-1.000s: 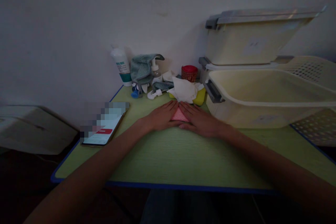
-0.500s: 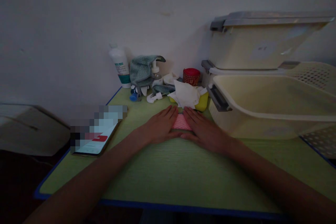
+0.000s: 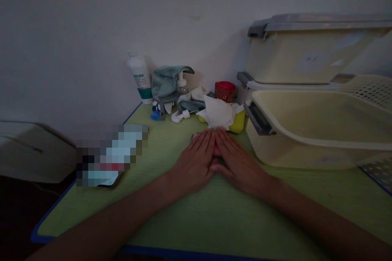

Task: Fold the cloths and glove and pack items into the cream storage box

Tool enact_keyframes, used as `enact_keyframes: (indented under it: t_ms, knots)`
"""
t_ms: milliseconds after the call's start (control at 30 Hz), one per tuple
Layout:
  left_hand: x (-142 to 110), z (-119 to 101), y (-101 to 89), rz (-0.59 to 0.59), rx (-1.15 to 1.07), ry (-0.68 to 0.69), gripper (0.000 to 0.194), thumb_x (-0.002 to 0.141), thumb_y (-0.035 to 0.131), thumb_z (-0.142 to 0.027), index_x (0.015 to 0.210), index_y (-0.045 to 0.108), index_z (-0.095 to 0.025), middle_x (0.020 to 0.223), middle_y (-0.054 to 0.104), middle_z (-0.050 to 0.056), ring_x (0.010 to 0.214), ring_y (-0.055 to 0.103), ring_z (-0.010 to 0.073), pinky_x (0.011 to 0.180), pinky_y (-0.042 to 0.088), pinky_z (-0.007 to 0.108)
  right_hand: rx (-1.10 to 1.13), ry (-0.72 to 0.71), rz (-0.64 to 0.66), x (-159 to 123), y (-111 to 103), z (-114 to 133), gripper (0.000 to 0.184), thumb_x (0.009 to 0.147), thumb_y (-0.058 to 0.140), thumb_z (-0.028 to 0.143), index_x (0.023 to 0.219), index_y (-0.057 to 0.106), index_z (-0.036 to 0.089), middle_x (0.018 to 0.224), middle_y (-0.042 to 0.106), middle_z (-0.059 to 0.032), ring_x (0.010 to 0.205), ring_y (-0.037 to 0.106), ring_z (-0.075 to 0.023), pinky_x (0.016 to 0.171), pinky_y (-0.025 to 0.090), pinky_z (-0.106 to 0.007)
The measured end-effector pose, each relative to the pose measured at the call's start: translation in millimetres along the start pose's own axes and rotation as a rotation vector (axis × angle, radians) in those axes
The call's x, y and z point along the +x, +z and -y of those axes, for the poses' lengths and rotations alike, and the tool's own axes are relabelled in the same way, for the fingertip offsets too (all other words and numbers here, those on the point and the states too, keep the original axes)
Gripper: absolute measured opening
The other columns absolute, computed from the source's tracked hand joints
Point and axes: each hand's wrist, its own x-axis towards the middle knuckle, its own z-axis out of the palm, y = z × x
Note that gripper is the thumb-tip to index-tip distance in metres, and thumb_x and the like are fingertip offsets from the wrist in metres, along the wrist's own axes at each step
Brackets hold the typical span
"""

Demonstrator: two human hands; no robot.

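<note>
My left hand (image 3: 194,162) and my right hand (image 3: 237,162) lie flat side by side on the green table (image 3: 171,212), fingers stretched out and pointing away from me. They press down on a small pink cloth (image 3: 217,150), which is almost wholly hidden; only a sliver shows between the hands and a dark corner at the left fingertips. Just beyond the fingertips stands a yellow tub (image 3: 237,121) with a white cloth (image 3: 218,112) draped over it.
Stacked cream plastic bins (image 3: 309,130) fill the right side. Along the back wall stand a white bottle (image 3: 139,76), a pump bottle under a grey-green cloth (image 3: 167,83) and a red cup (image 3: 224,90). A phone (image 3: 108,157) lies at the left edge.
My hands have closed together over the pink cloth, covering nearly all of it. The view has shifted slightly, so everything sits a bit lower in the picture.
</note>
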Motion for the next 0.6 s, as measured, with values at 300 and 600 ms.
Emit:
enact_keyframes:
  t_ms: [300,600]
  knots:
    - [0.6,0.9,4.9,0.071,-0.018,-0.034,0.060,0.089,0.030,-0.033,0.138,0.023,0.001,0.148,0.023,0.022,0.139,0.017,0.0280,0.113,0.019,0.045,-0.019,0.027,0.086,3.0,0.0,-0.4,0.084,0.087,0.029,0.062,0.138,0.031,-0.005,0.144,0.027,-0.0272,0.137,0.020,-0.0322,0.109,0.028,-0.050]
    - [6.0,13.4,-6.3,0.196,0.007,0.031,0.068,0.091,0.035,-0.046,0.139,0.023,0.000,0.148,0.022,0.024,0.138,0.020,0.0305,0.111,0.023,0.045,-0.008,0.015,0.088,3.9,0.9,-4.4,0.090,0.084,0.024,0.068,0.138,0.032,-0.003,0.144,0.027,-0.0271,0.136,0.022,-0.0323,0.108,0.030,-0.050]
